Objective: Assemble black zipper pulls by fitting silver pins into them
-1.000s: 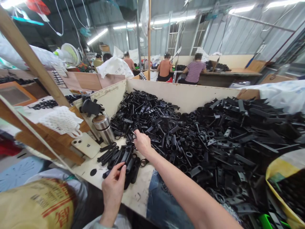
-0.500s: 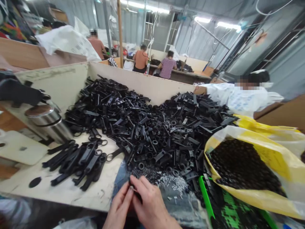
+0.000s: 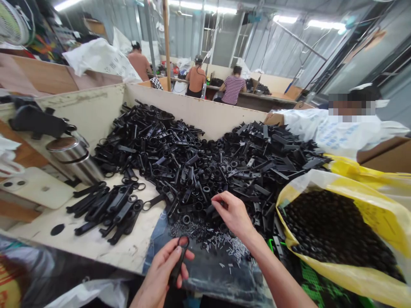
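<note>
My left hand is closed round a long black plastic piece with a ring end, held near the table's front edge. My right hand reaches into the big heap of black plastic parts, its fingertips pinched at a small black part on the heap's near edge. A scatter of small metal pins lies on dark cloth between the two hands. A row of assembled black pieces lies to the left on the white table.
A yellow bag of small black parts stands at the right. A steel flask and a white phone are at the left. A person in white sits behind the bag; other people work at a far bench.
Half a second ago both hands were together at the front edge on one piece. Now my right hand has reached forward into the heap while my left hand keeps the black piece.
</note>
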Demonstrator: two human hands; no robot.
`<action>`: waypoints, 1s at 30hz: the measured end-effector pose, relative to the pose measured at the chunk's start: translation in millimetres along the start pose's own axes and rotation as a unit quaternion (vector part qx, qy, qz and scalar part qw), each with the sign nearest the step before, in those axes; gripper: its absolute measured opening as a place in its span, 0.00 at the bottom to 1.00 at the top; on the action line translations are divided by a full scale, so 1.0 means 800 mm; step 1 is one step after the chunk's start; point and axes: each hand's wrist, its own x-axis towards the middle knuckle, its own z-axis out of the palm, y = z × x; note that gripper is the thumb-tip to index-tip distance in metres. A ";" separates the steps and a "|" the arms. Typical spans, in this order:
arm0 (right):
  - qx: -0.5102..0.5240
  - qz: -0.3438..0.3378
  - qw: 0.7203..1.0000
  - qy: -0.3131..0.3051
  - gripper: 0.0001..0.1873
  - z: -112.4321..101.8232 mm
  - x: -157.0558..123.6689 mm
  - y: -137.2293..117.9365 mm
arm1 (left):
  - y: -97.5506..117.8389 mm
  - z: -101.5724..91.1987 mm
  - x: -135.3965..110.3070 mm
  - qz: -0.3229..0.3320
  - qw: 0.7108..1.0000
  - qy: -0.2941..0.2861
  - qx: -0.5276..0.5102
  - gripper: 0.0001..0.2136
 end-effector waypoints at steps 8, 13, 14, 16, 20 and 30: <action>-0.088 -0.071 0.983 -0.143 0.03 0.075 -0.006 -0.042 | 0.019 -0.014 -0.015 -0.076 0.993 0.030 -0.085 0.28; -0.092 -0.075 0.982 -0.148 0.05 0.071 -0.020 -0.039 | 0.033 -0.022 -0.027 -0.102 0.988 0.026 -0.112 0.24; -0.083 -0.075 0.983 -0.144 0.05 0.066 -0.026 -0.040 | 0.032 -0.024 -0.029 -0.094 0.989 0.018 -0.113 0.23; -0.031 -0.069 0.988 -0.133 0.04 0.056 -0.043 -0.043 | 0.028 -0.025 -0.033 -0.078 0.992 -0.001 -0.103 0.24; 0.099 -0.087 0.986 -0.101 0.04 0.052 -0.083 -0.052 | 0.023 -0.022 -0.042 -0.068 0.996 -0.019 -0.058 0.29; 0.075 -0.196 0.976 -0.057 0.16 0.059 -0.107 -0.055 | 0.023 -0.013 -0.055 -0.082 0.996 -0.008 -0.040 0.35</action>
